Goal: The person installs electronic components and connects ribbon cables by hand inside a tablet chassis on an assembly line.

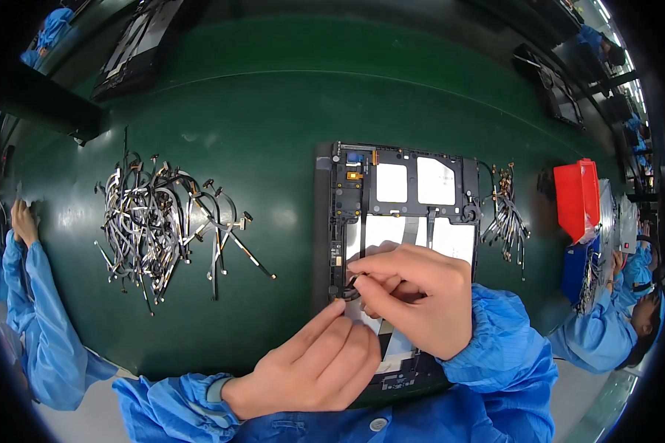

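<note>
A dark cable (352,289) sits at the left edge of the black device (412,184), pinched by the right hand (421,295). The left hand (310,362) touches that edge; whether it grips anything, I cannot tell. On the green surface (288,111), a cable pile (151,229) lies left of the device, a smaller bunch (506,210) just right.

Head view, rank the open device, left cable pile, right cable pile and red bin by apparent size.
1. Open device, partly hidden
2. Left cable pile
3. Right cable pile and red bin: too alike to rank
</note>
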The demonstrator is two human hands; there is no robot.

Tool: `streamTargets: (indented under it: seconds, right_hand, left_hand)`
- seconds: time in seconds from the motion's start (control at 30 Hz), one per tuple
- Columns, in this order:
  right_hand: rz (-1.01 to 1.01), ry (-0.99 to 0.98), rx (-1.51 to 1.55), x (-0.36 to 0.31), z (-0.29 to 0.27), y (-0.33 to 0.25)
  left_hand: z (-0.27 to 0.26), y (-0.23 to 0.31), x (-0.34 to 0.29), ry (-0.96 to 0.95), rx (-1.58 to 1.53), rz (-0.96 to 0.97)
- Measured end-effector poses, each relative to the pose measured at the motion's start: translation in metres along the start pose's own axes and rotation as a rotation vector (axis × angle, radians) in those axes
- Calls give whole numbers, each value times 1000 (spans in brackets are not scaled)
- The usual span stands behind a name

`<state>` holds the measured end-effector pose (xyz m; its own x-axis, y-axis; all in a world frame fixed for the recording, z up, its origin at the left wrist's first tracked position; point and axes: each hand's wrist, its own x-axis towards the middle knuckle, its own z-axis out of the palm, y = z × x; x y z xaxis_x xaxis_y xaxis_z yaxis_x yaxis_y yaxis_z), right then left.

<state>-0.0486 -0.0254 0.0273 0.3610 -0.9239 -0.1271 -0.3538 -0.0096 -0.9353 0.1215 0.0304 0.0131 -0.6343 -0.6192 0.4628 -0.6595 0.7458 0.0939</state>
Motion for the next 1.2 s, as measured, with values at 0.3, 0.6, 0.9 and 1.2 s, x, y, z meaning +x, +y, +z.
streamTargets:
  seconds: [0.3, 0.6, 0.9, 1.2]
  right_hand:
    - [-141, -14, -91, 7, -12, 5]
    - [-145, 93, -191, 10, -11, 14]
    - [-12, 102, -147, 17, -11, 3]
    - [-108, 164, -138, 21, -6, 14]
  left_hand:
    - [8, 12, 3, -80, 125, -92]
    - [10, 10, 5, -88, 188, -107]
    - [10, 10, 6, -104, 199, -108]
    - [12, 11, 6, -86, 215, -117]
